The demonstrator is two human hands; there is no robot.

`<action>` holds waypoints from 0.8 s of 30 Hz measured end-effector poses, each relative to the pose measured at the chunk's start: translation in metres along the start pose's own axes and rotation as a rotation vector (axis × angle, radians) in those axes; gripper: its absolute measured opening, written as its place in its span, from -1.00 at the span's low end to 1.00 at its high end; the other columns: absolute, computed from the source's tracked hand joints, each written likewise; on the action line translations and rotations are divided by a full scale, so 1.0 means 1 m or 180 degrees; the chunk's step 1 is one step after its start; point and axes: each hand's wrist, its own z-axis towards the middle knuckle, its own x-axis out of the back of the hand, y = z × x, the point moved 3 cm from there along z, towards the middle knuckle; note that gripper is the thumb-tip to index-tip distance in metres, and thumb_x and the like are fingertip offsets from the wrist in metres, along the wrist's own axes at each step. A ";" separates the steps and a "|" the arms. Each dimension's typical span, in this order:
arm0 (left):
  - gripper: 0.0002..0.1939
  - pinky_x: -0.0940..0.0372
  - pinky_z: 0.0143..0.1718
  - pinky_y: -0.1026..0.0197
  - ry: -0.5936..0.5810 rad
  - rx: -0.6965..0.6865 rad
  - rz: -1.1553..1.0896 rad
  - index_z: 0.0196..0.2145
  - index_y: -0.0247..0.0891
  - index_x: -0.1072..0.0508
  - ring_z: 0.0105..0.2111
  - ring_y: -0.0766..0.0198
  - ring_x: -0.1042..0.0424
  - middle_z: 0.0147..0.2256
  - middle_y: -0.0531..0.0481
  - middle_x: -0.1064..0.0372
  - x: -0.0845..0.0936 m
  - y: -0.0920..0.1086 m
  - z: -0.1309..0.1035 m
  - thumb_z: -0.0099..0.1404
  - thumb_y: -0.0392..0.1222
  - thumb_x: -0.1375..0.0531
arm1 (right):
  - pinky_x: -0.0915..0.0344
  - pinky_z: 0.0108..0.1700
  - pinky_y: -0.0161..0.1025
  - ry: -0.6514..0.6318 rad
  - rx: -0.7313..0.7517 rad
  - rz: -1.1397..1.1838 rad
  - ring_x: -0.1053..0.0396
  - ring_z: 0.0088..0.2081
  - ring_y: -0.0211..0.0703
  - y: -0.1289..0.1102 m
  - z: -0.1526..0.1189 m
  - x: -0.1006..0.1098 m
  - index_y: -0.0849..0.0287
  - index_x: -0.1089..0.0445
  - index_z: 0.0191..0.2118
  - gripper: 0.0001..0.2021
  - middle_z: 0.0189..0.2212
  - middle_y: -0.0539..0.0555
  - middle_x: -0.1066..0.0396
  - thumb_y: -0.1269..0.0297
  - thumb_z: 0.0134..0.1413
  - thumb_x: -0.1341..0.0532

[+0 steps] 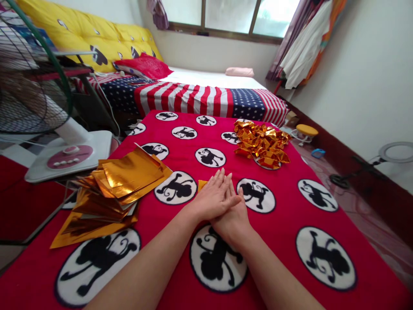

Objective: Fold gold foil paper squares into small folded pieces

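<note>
My left hand (211,197) lies flat across the top of my right hand (232,223), its fingers stretched out and pointing away from me. The right hand is flat too, palm down, though its fingers are partly covered by the left. A corner of gold foil paper (201,185) shows beside the left hand; the rest is hidden under both hands. To the left, a messy stack of gold foil sheets (132,170) rests on the red cloth (277,241). Farther off at the right is a heap of folded gold foil pieces (263,142).
A fan (69,148) stands at the left, close to the sheet stack. Beyond the table is a bed with a striped, starred cover (187,98) and a red pillow (145,66). On the right floor are a yellow stool (306,130) and a ring light (395,148).
</note>
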 end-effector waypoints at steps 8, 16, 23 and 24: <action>-0.19 0.26 0.35 -0.06 0.0362 0.0315 0.0663 0.33 -0.46 0.00 0.38 0.05 0.29 0.37 -0.29 0.30 -0.004 -0.025 -0.009 0.36 0.24 0.16 | 0.34 0.33 0.24 -0.0832 -0.0203 -0.1098 0.28 0.39 0.17 -0.014 -0.001 0.022 0.36 0.04 0.36 -0.22 0.37 0.28 0.20 0.07 0.09 -0.11; -0.23 0.20 0.33 -0.15 0.0635 0.0557 0.1061 0.33 -0.42 0.00 0.37 0.00 0.20 0.36 -0.31 0.22 0.004 -0.042 -0.022 0.38 0.21 0.14 | 0.26 0.34 0.20 -0.0831 -0.0234 -0.0922 0.24 0.39 0.12 -0.010 -0.001 0.028 0.38 0.01 0.34 -0.27 0.37 0.28 0.17 0.05 0.17 -0.08; -0.30 0.16 0.31 -0.19 0.0867 0.0734 0.1062 0.33 -0.39 -0.03 0.36 -0.01 0.17 0.34 -0.29 0.11 0.005 -0.046 -0.029 0.41 0.14 0.15 | -0.14 0.23 -0.02 0.0023 -0.0523 0.0249 -0.23 0.20 -0.09 0.018 0.006 0.040 0.24 -0.24 0.22 -0.54 0.18 0.21 -0.30 0.27 0.31 0.10; -0.31 0.15 0.31 -0.19 0.0915 0.0702 0.1008 0.33 -0.37 -0.02 0.36 0.00 0.16 0.34 -0.28 0.09 0.005 -0.047 -0.030 0.41 0.14 0.15 | -0.19 0.19 -0.04 0.0197 -0.0579 0.0337 -0.29 0.15 -0.08 0.022 0.008 0.042 0.24 -0.26 0.20 -0.56 0.13 0.21 -0.35 0.25 0.29 0.06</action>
